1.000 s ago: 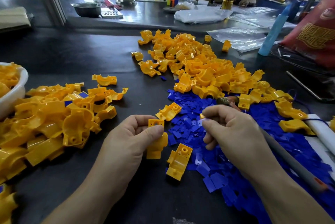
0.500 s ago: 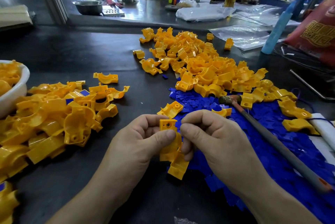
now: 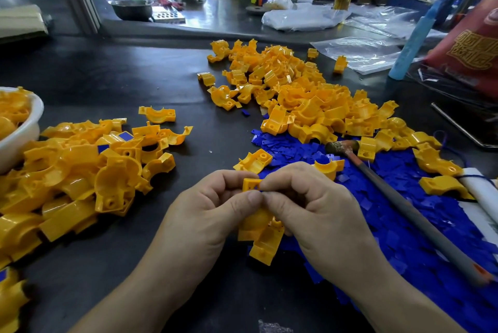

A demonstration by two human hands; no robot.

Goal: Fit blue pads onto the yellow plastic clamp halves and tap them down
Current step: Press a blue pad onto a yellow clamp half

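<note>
Yellow clamp half (image 3: 252, 185), held low over the desk (image 3: 134, 77): the left hand (image 3: 213, 211) grips it and the right hand (image 3: 315, 206) pinches at its square seat, any blue pad hidden. Fitting seems under way; tapping would next need the hammer (image 3: 404, 204) lying nearby.

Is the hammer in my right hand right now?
No, the hammer lies on the blue pads, while the right hand and left hand both pinch a yellow clamp half.

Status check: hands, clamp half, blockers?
Left hand and right hand both pinching one clamp half. Pad not visible in grip. Hammer lying idle on blue pads, nothing blocking.
</note>
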